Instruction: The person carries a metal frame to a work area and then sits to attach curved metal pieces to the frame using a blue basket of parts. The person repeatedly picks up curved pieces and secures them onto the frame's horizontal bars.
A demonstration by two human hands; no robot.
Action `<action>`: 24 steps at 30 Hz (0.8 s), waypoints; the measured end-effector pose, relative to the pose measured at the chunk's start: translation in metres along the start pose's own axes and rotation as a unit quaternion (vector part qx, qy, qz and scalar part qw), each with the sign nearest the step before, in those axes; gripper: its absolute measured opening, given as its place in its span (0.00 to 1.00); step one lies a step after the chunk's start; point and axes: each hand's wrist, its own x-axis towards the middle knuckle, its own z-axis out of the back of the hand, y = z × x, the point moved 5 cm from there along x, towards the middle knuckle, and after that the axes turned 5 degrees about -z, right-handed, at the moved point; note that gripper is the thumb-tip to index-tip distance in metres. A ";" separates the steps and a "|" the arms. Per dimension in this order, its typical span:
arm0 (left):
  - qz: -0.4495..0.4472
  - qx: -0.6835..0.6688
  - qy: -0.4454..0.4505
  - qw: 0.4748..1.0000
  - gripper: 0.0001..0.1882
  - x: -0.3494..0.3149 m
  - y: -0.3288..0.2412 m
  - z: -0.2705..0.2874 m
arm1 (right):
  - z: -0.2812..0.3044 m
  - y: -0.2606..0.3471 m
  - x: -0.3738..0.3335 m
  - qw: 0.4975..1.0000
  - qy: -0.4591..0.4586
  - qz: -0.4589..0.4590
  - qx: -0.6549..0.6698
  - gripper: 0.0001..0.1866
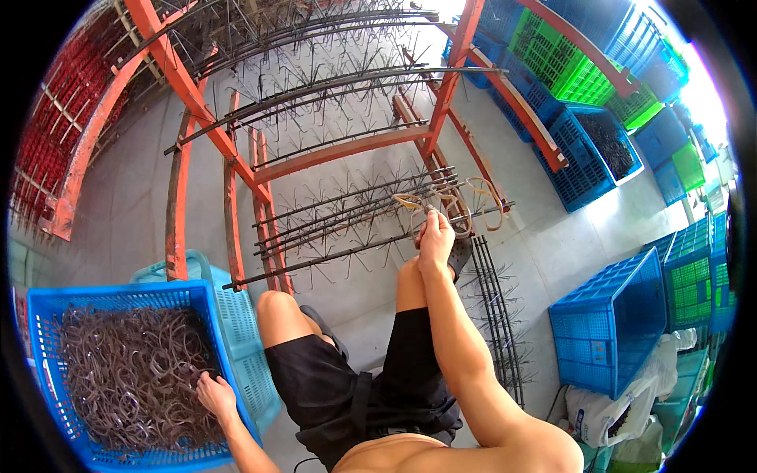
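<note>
- The right hand [436,235] is stretched far forward, fingers pinched around a thin tan loop [413,202], pressing it onto a spiked black metal rod [371,229] of the rack.
- More tan loops [487,199] hang on the prongs just right of that hand.
- The left hand [214,392] reaches down at the near left, fingers curled into a tangle of dark, curved, band-like pieces [130,374]; whether it grips one I cannot tell.
- Those pieces fill a blue perforated plastic crate [118,295].
- An orange painted metal frame [347,148] carries the rods.
- Blue and green crates [607,315] stand at the right.
</note>
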 end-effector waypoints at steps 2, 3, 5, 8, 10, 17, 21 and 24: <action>-0.013 0.014 0.010 1.000 0.13 0.000 -0.001 -0.010 | 0.000 -0.004 0.001 1.000 -0.017 -0.005 -0.002 0.10; -0.020 0.017 0.001 1.000 0.13 0.000 -0.003 -0.011 | 0.000 -0.006 0.001 0.999 -0.037 -0.009 0.009 0.09; -0.033 0.013 -0.018 0.999 0.12 0.000 -0.008 -0.010 | -0.003 -0.006 0.000 0.999 -0.039 0.023 0.014 0.10; -0.019 0.000 -0.025 0.999 0.12 -0.004 -0.012 -0.004 | -0.004 -0.007 -0.004 0.998 -0.047 0.022 0.032 0.11; 0.021 -0.005 -0.005 1.000 0.14 -0.010 -0.011 -0.001 | -0.005 -0.007 -0.006 0.999 -0.031 -0.001 0.043 0.11; 0.026 0.018 -0.129 0.991 0.19 -0.035 -0.010 0.011 | -0.007 -0.003 -0.013 0.997 -0.069 0.040 0.000 0.13; 0.034 -0.017 -0.225 0.974 0.23 -0.046 0.009 0.013 | -0.004 -0.008 -0.008 0.997 -0.072 0.018 0.014 0.12; 0.129 -0.129 -0.129 0.975 0.24 -0.044 0.035 -0.007 | -0.003 -0.008 -0.006 0.998 -0.054 0.018 0.015 0.12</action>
